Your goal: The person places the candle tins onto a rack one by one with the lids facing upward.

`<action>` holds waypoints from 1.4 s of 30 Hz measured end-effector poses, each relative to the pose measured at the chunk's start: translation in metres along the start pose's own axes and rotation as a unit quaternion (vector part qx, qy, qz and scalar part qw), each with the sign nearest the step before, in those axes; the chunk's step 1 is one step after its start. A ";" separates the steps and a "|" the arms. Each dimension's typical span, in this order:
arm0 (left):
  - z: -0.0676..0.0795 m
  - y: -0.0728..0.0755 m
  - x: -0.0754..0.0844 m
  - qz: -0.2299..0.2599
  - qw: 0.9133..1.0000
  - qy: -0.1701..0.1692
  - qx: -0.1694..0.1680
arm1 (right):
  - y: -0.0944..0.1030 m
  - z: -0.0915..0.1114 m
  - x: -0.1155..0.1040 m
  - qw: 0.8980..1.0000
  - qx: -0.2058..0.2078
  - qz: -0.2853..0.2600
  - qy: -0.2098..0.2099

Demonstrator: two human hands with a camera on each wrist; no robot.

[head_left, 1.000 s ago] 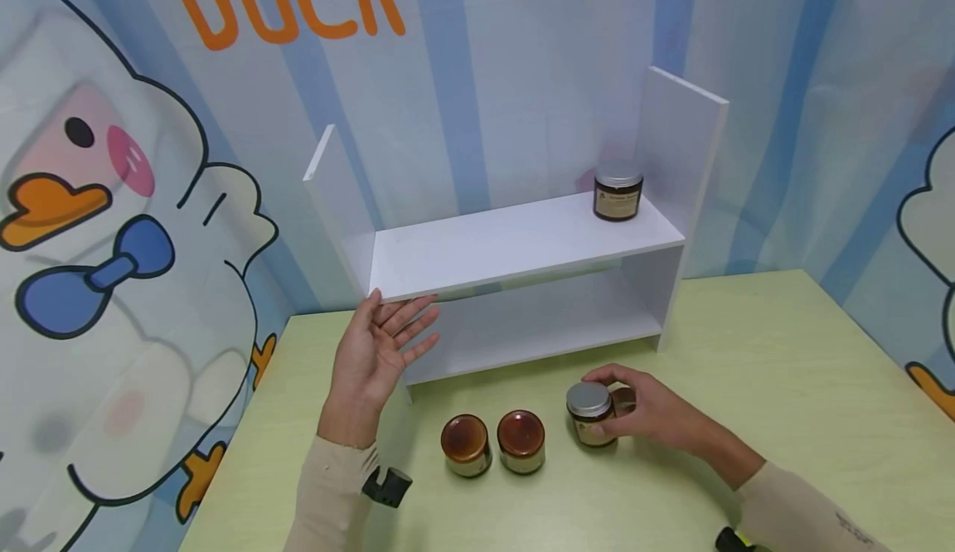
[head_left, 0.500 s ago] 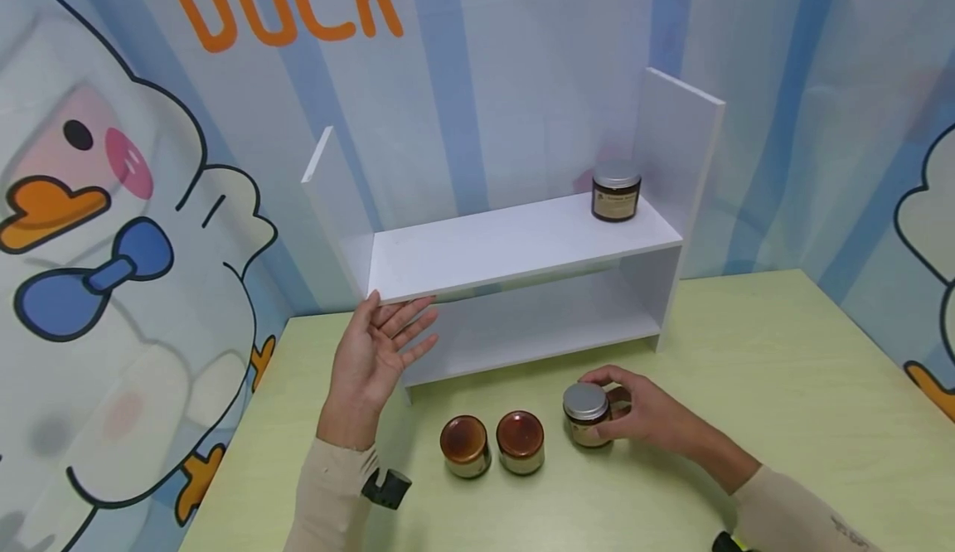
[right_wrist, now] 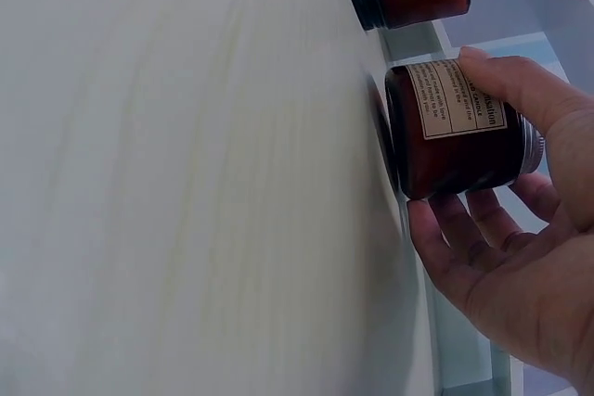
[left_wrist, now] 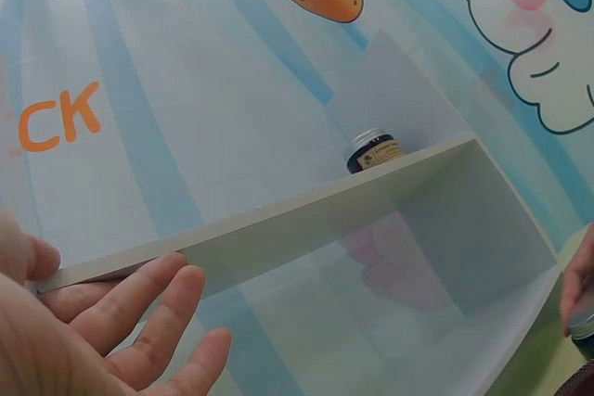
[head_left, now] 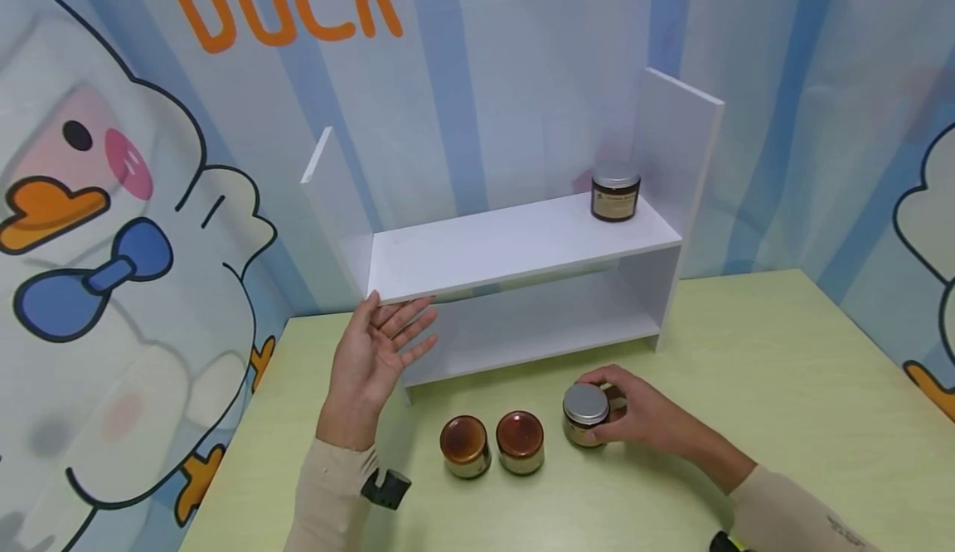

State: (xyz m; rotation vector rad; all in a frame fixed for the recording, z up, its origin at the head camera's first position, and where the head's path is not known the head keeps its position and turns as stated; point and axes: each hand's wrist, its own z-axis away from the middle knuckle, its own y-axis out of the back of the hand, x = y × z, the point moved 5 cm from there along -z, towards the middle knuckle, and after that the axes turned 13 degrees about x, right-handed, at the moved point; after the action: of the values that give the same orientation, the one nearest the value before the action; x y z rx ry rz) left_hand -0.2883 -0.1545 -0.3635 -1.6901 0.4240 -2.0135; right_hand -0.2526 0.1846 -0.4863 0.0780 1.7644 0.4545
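Note:
My right hand (head_left: 645, 411) grips an amber glass candle jar (right_wrist: 455, 132) with a silver lid (head_left: 585, 403), thumb on one side and fingers on the other. The jar is upright, at or just above the tabletop; I cannot tell if it touches. My left hand (head_left: 373, 370) pinches the front left edge of the white shelf's (head_left: 462, 258) upper board, thumb on top and index finger beneath, other fingers spread. Between the hands, two amber jars (head_left: 464, 444) stand side by side, reddish-brown glass facing up. Another silver-lidded jar (head_left: 615, 193) sits at the right end of the upper board.
The shelf stands on a pale green table (head_left: 761, 370), its side panel (head_left: 679, 154) rising on the right. Its lower board (head_left: 537, 320) lies behind the jars. A backdrop (head_left: 522, 79) with duck drawings hangs behind.
The jar in my right hand has shifted very slightly left. My left hand keeps its place on the shelf edge, and the other jars stay where they were.

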 end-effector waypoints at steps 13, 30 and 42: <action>0.000 -0.002 0.001 0.001 1.000 0.000 -0.004 | -0.001 -0.001 -0.003 1.000 0.006 0.006 0.017; 0.000 -0.001 0.001 0.001 1.000 0.002 -0.001 | 0.000 0.004 -0.005 1.000 -0.005 -0.006 0.021; 0.001 0.001 0.000 0.002 1.000 0.004 0.004 | -0.001 0.005 -0.003 1.000 -0.001 -0.005 0.014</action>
State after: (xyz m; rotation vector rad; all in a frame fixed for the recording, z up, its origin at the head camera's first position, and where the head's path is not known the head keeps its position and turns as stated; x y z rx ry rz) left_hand -0.2876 -0.1550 -0.3637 -1.6751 0.4203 -2.0179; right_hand -0.2472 0.1842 -0.4841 0.0608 1.7910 0.4518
